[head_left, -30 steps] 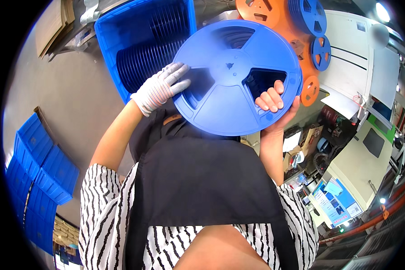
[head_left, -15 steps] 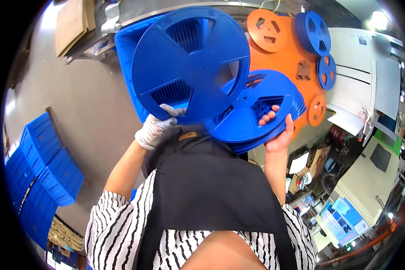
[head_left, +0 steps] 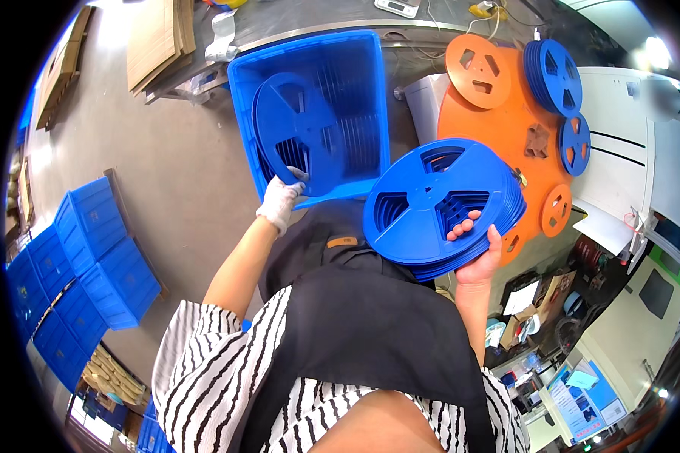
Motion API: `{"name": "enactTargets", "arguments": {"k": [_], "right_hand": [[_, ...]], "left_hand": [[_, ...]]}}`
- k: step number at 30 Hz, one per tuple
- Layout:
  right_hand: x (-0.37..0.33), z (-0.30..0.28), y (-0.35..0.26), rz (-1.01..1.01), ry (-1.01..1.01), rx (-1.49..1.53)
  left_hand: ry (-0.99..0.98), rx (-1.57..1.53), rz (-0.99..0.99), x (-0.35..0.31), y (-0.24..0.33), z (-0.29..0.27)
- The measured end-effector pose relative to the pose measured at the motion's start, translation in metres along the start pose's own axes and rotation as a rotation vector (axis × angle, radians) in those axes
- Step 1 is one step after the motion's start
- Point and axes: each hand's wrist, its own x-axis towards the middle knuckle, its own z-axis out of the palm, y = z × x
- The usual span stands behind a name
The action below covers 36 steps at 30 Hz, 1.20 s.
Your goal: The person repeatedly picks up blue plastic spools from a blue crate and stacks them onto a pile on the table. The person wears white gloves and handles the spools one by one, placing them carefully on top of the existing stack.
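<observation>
My left hand (head_left: pixel 281 198), in a pale glove, grips the near edge of a blue plastic reel (head_left: pixel 302 122). That reel stands tilted inside the left part of a blue plastic bin (head_left: pixel 383 113), and behind it more reel edges show. Against my right side, my bare right hand (head_left: pixel 478 260) holds a thick stack of blue reels (head_left: pixel 431 196), its fingers hooked through a window of the top one and the thumb at the outer edge.
Right of the bin, an orange round table (head_left: pixel 499 140) bears orange reels (head_left: pixel 477 72) and blue reels (head_left: pixel 559 75). A metal workbench (head_left: pixel 295 19) runs along the far side. Blue bins (head_left: pixel 91 249) are stacked at left; flattened cardboard (head_left: pixel 159 45) leans at far left.
The blue reel in my left hand has gone from in front of me down into the bin. My right hand still holds the stack; the view has shifted slightly.
</observation>
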Motion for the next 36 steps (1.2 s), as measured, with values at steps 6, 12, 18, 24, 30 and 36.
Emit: {"name": "enactTargets", "arguments": {"k": [6, 12, 18, 24, 30, 36], "right_hand": [[0.003, -0.004, 0.002, 0.028, -0.013, 0.005], [0.007, -0.005, -0.001, 0.078, 0.003, 0.018], [0.006, -0.004, -0.004, 0.03, 0.023, 0.005], [0.012, 0.0, -0.008, 0.043, 0.022, -0.054], [0.015, 0.005, -0.007, 0.062, -0.024, -0.087], [0.016, -0.003, -0.009, 0.034, -0.274, 0.117]], "left_hand": [[0.174, 0.398, 0.138, 0.145, -0.062, -0.038], [0.372, 0.504, 0.075, 0.202, -0.061, -0.014], [0.288, 0.575, 0.018, 0.198, -0.034, 0.022], [0.317, 0.602, 0.204, 0.183, -0.036, 0.021], [0.211, 0.833, -0.049, 0.184, -0.04, 0.029], [0.038, 1.154, 0.366, 0.099, -0.02, 0.042]]}}
